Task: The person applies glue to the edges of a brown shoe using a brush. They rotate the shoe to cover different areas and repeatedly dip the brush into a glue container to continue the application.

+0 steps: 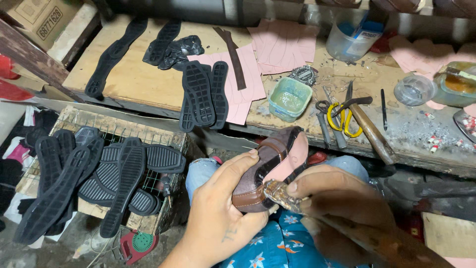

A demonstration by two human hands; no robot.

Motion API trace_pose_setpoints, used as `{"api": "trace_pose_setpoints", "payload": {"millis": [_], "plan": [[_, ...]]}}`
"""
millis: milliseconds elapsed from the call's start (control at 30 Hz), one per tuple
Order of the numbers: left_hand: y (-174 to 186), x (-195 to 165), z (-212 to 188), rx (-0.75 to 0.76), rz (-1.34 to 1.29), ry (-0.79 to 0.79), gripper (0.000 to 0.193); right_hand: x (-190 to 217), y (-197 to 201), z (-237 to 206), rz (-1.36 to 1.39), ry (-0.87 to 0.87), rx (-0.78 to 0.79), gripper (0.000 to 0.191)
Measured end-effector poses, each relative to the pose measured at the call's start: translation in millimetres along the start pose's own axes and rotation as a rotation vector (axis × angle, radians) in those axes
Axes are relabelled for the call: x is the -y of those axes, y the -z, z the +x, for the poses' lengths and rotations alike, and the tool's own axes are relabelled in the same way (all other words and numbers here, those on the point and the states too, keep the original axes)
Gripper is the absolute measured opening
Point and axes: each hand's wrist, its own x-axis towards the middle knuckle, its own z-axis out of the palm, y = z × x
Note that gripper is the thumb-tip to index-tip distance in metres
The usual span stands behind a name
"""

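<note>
My left hand (218, 208) grips a brown shoe upper (270, 159) with a pink insole facing up, held over my lap. My right hand (334, 191) holds a glue-caked brush (282, 194), its bristle end touching the shoe's lower edge next to the pink insole. The brush handle runs back under my right forearm. Both hands sit close together, just below the front edge of the workbench (148, 82).
Black rubber soles (203, 94) lie on the bench with pink paper patterns (282, 42), a green glue tub (289, 98), yellow-handled scissors (347, 119), a hammer (372, 131) and jars. More soles (99, 178) are piled on a wire crate at left.
</note>
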Motion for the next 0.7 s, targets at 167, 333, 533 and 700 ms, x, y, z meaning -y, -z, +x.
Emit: {"api": "trace_pose_setpoints", "payload": {"millis": [167,333,533,700], "plan": [[0,3,0,0.014,0.069,-0.044,0.069,-8,5,2,0.085,-0.021,0.054,0.038],[0,4,-1,0.016,0.071,-0.042,0.067,-8,-9,8,-0.063,0.06,-0.031,0.03],[2,3,2,0.054,0.066,0.036,0.07,-6,0,12,-0.087,-0.004,0.033,0.025],[0,0,3,0.075,-0.246,0.283,0.07,-11,-2,4,-0.004,-0.045,0.079,0.03]]}}
